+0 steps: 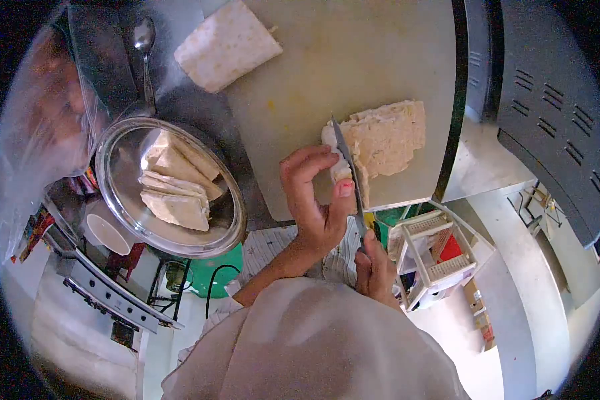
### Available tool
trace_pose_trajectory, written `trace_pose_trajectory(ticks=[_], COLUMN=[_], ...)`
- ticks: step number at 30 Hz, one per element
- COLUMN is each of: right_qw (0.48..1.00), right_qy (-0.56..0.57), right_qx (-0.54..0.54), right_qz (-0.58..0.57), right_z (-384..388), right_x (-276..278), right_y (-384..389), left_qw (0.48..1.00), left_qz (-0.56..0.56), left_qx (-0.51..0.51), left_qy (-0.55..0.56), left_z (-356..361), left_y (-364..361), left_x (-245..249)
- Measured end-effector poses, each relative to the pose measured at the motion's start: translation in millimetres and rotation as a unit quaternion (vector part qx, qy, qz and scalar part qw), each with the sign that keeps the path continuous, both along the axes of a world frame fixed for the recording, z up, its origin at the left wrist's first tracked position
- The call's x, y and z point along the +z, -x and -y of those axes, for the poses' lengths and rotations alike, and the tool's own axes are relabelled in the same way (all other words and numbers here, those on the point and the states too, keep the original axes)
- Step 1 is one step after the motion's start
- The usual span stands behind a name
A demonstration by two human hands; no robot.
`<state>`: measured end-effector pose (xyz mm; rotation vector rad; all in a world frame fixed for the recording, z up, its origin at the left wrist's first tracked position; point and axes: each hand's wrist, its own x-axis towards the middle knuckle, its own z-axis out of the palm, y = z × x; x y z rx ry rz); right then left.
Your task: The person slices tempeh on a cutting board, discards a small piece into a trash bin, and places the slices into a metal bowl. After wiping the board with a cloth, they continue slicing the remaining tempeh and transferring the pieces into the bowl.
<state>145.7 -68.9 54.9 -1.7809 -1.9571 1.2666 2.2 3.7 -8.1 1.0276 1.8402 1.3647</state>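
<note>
On the cutting board lies a pale, layered flatbread-like slab with rough edges. A knife stands against its left side, between the slab and a narrow white end piece. My right hand is closed around the knife's handle, near the board's front edge. With thumb and curled fingers, my left hand pinches the end piece, left of the blade. To the left, a round steel bowl holds several cut, layered pieces of similar bread.
Another pale, spotted flat slab overlaps the board's far left corner. A spoon lies beyond the bowl, beside clear plastic at far left. A white cup is below the bowl. A grey vented appliance stands at right, and a plastic basket rack sits below the counter.
</note>
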Motion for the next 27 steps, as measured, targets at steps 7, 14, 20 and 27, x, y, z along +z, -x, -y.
trace_pose_trajectory(ticks=[7,14,20,27], right_qw=[0.995,0.99,0.996,0.996], right_qy=[0.013,0.074,-0.005,0.027], right_qx=[0.082,0.078,0.065,0.057], right_qz=[0.063,0.089,0.053,0.056], right_z=[-9.0,-8.0,-6.4,-12.7], right_x=[5.1,6.5,-5.1,-9.6], right_y=[2.7,8.3,8.8,13.1], left_qw=[1.0,0.999,1.0,1.0], left_qz=[-0.016,0.018,0.01,-0.01], left_qx=[0.008,0.028,0.019,-0.01], left_qy=[-0.01,-0.017,-0.018,0.015], left_z=[-0.4,0.2,0.3,1.6], left_y=[-0.3,-2.3,-1.9,3.8], left_x=[-1.1,-3.9,-5.4,-1.5])
